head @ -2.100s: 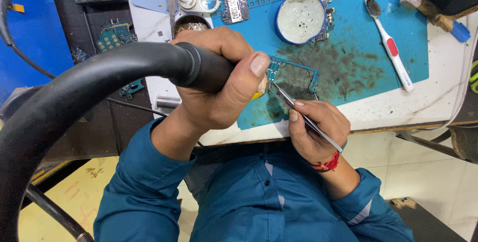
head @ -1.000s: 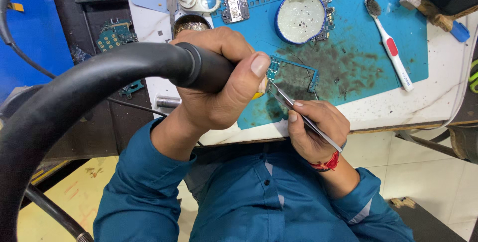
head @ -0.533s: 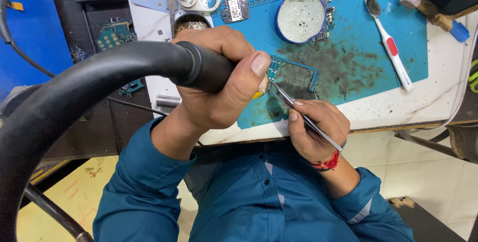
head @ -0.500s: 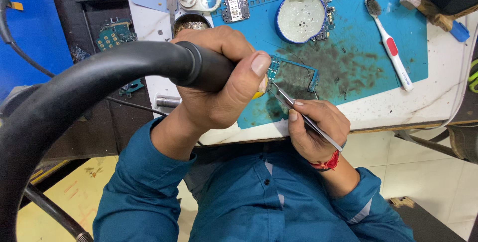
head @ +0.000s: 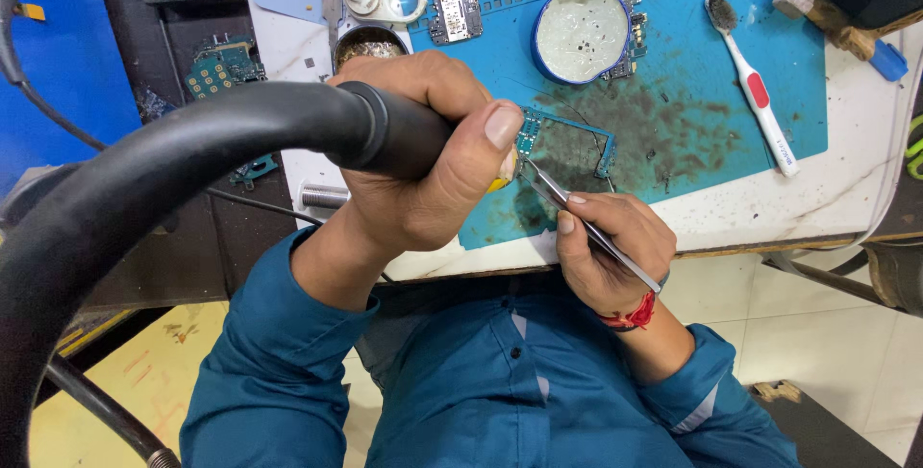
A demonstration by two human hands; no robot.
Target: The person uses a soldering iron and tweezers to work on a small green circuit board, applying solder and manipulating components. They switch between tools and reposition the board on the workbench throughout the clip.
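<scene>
Up close, a thick black hot-air handle [head: 385, 131] is wrapped by the fingers of the left hand [head: 423, 155], closed fully round it with the thumb [head: 490, 141] pressed along its far side, apparently so that the nozzle end, hidden under the fingers, is steadied right over the work. Its heavy black hose [head: 144, 179] is left to loop away toward the camera, clear of the bench. Just beyond the thumb tip, the small circuit board [head: 567, 146] lies flat on the stained blue work mat [head: 711, 74], near the table edge where both hands can reach it. Slim metal tweezers [head: 586, 227] are pinched between the thumb and forefinger of the right hand [head: 611, 252], the other fingers curled beneath; the tips are pointed at the board's near corner, beside the left thumb, though whether anything is gripped cannot be told. Farther from the fingers, a round tin [head: 582, 33] and a white and red toothbrush [head: 755, 93] are set aside on the mat.
</scene>
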